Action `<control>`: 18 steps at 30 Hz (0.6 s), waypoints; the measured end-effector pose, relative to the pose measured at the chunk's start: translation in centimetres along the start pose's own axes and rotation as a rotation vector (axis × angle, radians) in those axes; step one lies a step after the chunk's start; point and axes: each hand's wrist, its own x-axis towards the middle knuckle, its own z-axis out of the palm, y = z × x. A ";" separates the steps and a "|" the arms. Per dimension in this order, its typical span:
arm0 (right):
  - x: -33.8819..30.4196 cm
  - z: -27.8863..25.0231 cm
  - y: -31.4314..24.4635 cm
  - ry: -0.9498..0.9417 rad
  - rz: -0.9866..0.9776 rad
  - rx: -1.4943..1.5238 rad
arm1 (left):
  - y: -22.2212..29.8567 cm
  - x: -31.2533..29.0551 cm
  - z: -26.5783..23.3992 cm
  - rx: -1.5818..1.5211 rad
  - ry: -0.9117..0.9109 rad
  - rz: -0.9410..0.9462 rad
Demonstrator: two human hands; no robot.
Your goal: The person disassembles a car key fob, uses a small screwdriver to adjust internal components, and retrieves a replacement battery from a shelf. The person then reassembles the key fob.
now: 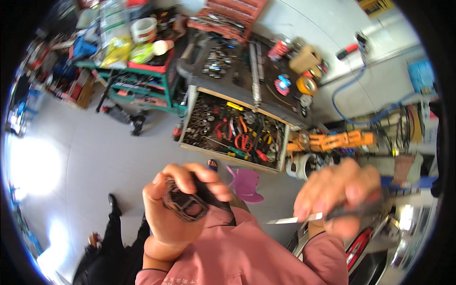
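Observation:
My left hand (pixel 172 232) is raised in front of my pink shirt, its fingers curled round a dark, blocky part (pixel 184 202). The part has a squarish frame on the side facing up; its exact kind does not show. Off to the right, my right hand (pixel 335 187) is smeared by motion. It grips a black-handled tool (pixel 348 212) with a thin silver blade or shaft that points left toward my left hand. The two hands are apart, and the tool does not touch the dark part.
Ahead, an open drawer (pixel 227 157) holds pliers, screwdrivers and small parts, under a cluttered dark workbench (pixel 241 76). A purple plastic chair (pixel 247 185) stands below it. A green cart (pixel 170 92) is at left. Someone in black clothes (pixel 111 256) is at lower left. A blue hose (pixel 336 107) hangs right.

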 end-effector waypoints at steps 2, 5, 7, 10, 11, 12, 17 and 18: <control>-3.0 -2.2 0.2 0.348 0.083 -0.243 | -0.7 0.8 -3.6 0.089 0.149 -0.076; -10.2 -9.7 2.6 0.444 0.260 -0.501 | -2.5 1.1 -9.1 0.120 0.407 -0.248; -15.3 -13.7 3.2 0.648 0.650 -0.649 | -4.7 0.9 -12.2 0.172 0.544 -0.356; -24.0 -20.2 6.2 0.643 1.037 -1.073 | -7.6 0.4 -15.8 0.237 0.667 -0.530; -25.5 -21.6 7.2 0.608 1.130 -1.125 | -8.7 0.2 -16.7 0.272 0.672 -0.548; -27.0 -22.9 8.4 0.565 1.225 -1.170 | -9.7 0.1 -17.6 0.288 0.720 -0.572; -31.8 -29.7 17.6 0.310 1.165 -1.162 | -14.7 -0.2 -21.6 0.343 0.797 -0.594; -32.1 -30.7 19.6 0.252 1.168 -1.133 | -15.9 -0.3 -22.3 0.353 0.824 -0.586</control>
